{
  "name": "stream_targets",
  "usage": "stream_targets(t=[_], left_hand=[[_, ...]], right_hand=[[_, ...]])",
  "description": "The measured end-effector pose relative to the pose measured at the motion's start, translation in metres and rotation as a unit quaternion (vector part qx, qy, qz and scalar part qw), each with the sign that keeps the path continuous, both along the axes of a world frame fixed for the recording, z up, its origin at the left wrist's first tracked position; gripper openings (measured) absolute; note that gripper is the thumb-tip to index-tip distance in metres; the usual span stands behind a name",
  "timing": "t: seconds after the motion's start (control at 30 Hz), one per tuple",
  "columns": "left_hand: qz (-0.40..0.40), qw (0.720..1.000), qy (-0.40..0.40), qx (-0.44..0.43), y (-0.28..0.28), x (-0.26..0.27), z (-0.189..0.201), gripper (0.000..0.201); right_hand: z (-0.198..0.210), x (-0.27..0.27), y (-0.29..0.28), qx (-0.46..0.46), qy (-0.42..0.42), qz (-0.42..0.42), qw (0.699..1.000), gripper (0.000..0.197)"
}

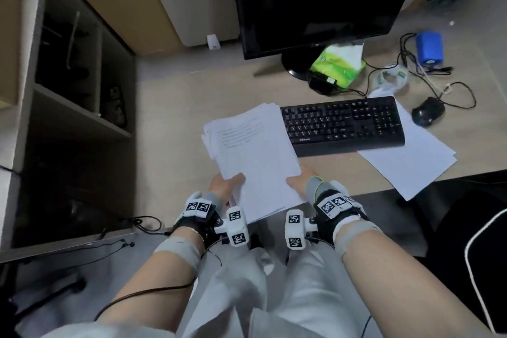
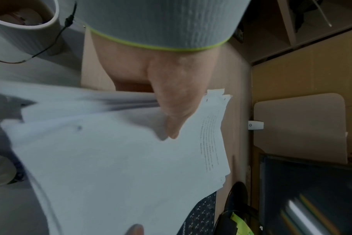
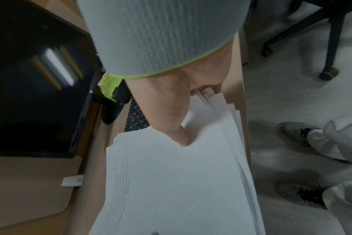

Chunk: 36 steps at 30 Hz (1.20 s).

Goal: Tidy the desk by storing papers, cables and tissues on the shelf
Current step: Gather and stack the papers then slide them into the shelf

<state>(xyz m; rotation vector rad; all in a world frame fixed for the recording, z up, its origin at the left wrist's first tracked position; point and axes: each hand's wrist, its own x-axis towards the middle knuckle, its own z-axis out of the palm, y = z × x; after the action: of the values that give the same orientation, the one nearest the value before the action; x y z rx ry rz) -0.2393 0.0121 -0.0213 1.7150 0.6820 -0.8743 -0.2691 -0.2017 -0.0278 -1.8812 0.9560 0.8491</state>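
Holding a stack of papers (image 1: 255, 156) by its near edge, the left hand (image 1: 223, 186) and the right hand (image 1: 301, 182) each pinch a near corner, thumb lying on the top sheet and the other fingers hidden beneath. The stack hangs over the front edge of the desk (image 1: 175, 107), just left of the keyboard (image 1: 343, 125); whether its far end touches the tabletop I cannot tell.

By my reading the task is at an early stage. Nothing from the desk can be made out on the shelf (image 1: 79, 118) beside its left edge, though the compartments are too dark to be sure. A second pile of loose sheets (image 1: 406, 156) lies toward the front right corner, partly under the keyboard. The green tissue pack (image 1: 338, 64) sits at the foot of the monitor (image 1: 315, 0), and tangled cables (image 1: 428, 77) sprawl near the right edge around a blue device (image 1: 429, 48) and the mouse (image 1: 428, 111).

Only the head view shows the whole layout: shelf, cables and remaining sheets. The left wrist view shows the left thumb (image 2: 175, 111) pressing the top page and the fanned, uneven sheet edges below it, blurred. The right wrist view shows the right thumb (image 3: 171, 120) clamping its corner, the layered thickness of the stack, and the floor below with the person's shoes (image 3: 299, 135).
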Motion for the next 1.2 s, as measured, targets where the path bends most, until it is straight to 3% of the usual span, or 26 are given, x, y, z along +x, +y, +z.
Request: stream_targets(t=[0.13,0.23,0.3,0.43,0.53,0.57,0.7,0.83,0.9,1.03,1.1,1.2], left_hand=[[-0.009,1.0,-0.014,0.001,0.005,0.003,-0.002,0.031],[-0.004,0.999,-0.028,-0.039,0.007,0.001,0.0,0.033],[-0.004,0.997,-0.049,-0.058,0.01,0.001,0.0,0.037],[-0.033,0.993,-0.074,-0.084,0.016,0.006,0.012,0.035],[-0.048,0.993,-0.064,-0.081,0.024,0.006,0.014,0.034],[-0.051,0.994,-0.06,-0.078,0.027,0.004,0.012,0.034],[-0.049,0.996,-0.057,-0.058,0.034,-0.001,0.01,0.036],[0.0,0.991,-0.126,-0.042,0.036,0.012,0.022,0.038],[0.047,0.978,-0.197,-0.04,0.034,0.028,0.038,0.03],[0.123,0.936,-0.327,0.045,0.036,0.057,0.075,0.009],[0.141,0.932,-0.324,0.077,0.041,0.057,0.075,0.011],[0.118,0.954,-0.269,0.06,0.05,0.041,0.064,0.027]], right_hand=[[-0.002,0.008,-0.006,-0.08,0.005,0.033,0.996,0.082],[-0.002,0.014,-0.012,0.018,0.0,-0.063,0.998,0.1],[-0.004,0.015,-0.013,0.041,-0.008,-0.083,0.996,0.105],[-0.01,0.018,-0.006,0.055,-0.047,-0.146,0.987,0.087],[-0.015,0.02,0.0,0.092,-0.063,-0.168,0.979,0.097],[-0.02,0.021,0.003,0.098,-0.072,-0.176,0.977,0.093],[-0.006,0.024,0.01,0.085,-0.093,-0.135,0.983,0.039],[0.021,0.042,0.015,0.063,-0.146,-0.133,0.978,0.02],[0.048,0.06,0.02,0.062,-0.194,-0.125,0.971,0.02],[0.088,0.096,0.03,0.087,-0.297,-0.136,0.941,0.039],[0.088,0.097,0.04,0.082,-0.302,-0.121,0.942,0.035],[0.074,0.079,0.053,0.076,-0.258,-0.075,0.96,0.02]])
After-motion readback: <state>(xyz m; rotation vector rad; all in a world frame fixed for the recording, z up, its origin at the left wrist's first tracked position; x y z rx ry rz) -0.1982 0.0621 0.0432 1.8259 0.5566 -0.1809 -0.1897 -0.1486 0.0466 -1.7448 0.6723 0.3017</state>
